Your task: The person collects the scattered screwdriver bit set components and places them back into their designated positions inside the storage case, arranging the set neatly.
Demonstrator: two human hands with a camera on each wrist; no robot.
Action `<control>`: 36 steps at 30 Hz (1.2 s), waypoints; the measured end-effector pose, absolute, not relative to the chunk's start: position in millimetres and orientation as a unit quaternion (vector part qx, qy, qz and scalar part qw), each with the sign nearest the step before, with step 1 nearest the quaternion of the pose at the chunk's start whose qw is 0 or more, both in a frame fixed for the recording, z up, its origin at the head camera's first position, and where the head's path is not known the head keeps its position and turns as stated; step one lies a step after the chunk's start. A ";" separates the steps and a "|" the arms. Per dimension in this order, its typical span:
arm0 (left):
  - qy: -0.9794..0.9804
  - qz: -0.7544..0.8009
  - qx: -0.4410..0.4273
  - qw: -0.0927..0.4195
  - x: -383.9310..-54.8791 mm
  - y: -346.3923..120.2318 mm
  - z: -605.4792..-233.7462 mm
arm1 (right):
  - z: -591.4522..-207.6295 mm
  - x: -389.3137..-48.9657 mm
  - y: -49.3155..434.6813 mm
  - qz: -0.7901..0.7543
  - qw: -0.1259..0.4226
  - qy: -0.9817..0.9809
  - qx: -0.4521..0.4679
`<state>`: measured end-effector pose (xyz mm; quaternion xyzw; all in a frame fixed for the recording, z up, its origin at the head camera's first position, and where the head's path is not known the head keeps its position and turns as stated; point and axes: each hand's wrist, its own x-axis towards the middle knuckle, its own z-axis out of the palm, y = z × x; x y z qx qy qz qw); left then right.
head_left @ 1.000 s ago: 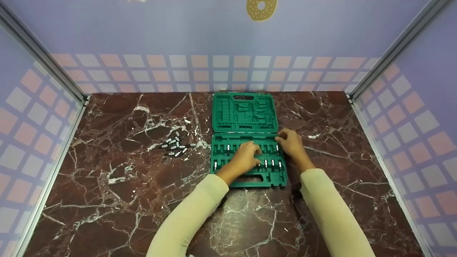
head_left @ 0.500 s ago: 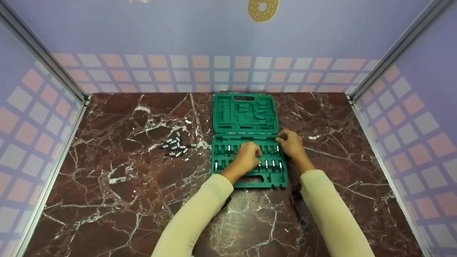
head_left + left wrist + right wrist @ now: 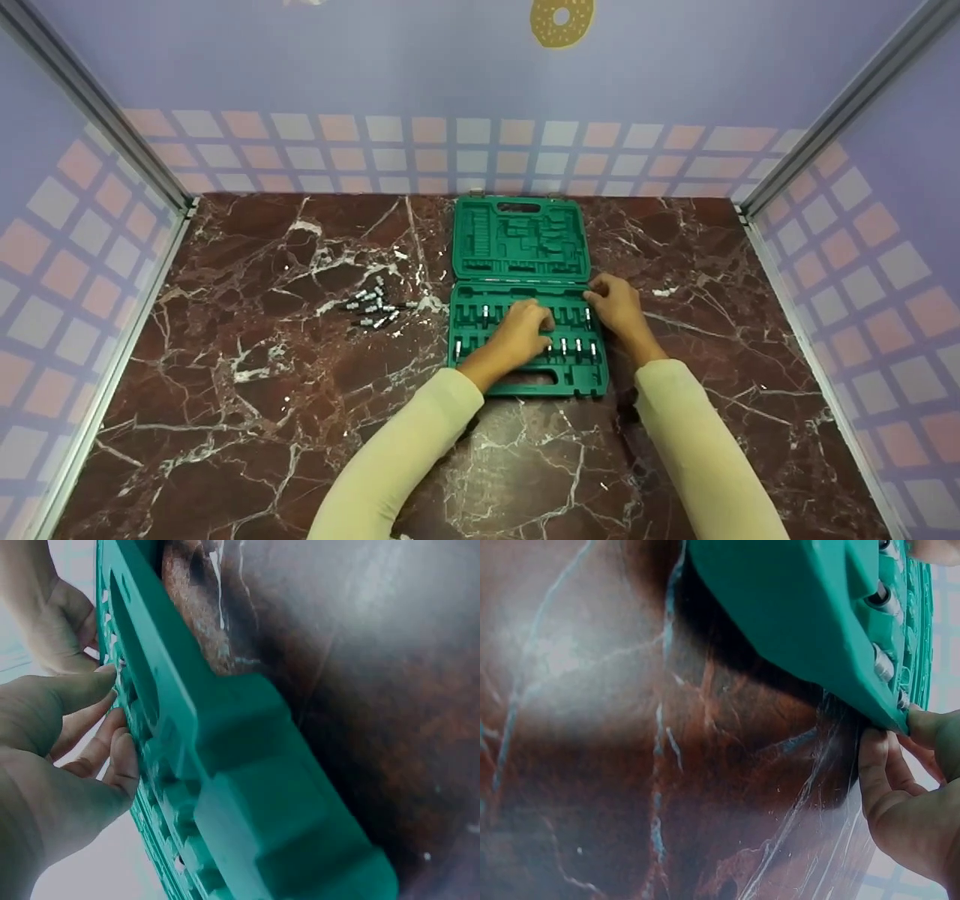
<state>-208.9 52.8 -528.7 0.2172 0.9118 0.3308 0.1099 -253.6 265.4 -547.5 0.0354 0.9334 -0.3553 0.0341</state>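
A green plastic socket-set case [image 3: 574,382] lies unfolded on the marbled table. Short silver bit sockets [image 3: 564,346] sit in several slots of its near half. My left hand [image 3: 516,334] bends over the middle of this half, its thumb and fingertips down at the slots. In the left wrist view the thumb [image 3: 90,690] and fingers lie close together against the case; whether they pinch a socket I cannot tell. My right hand [image 3: 616,306] grips the case's right edge near the hinge. In the right wrist view its fingers [image 3: 875,757] lie against the edge, thumb on top.
Loose bit sockets [image 3: 371,306] lie in a small heap on the table left of the case. The case lid [image 3: 517,240], with moulded recesses, lies back toward the tiled-pattern wall [image 3: 472,150]. Panels with metal corner posts [image 3: 795,127] close off the sides.
Both hands stay at the same places on the case. The whole view has shifted slightly with the head.
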 end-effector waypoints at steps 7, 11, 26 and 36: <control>0.901 0.352 0.224 0.122 -207.6 40.6 -525.0 | -548.7 -253.3 267.0 -0.363 0.027 0.931 0.033; 0.891 0.369 0.238 0.114 -205.7 28.7 -522.9 | -548.1 -253.3 267.5 -0.364 0.031 0.930 0.035; 0.873 0.421 0.233 0.080 -205.6 -41.4 -515.9 | -548.3 -253.3 270.4 -0.360 0.032 0.932 0.028; 0.889 0.402 0.207 0.065 -200.7 -86.0 -507.6 | -547.4 -252.2 267.7 -0.365 0.039 0.930 0.029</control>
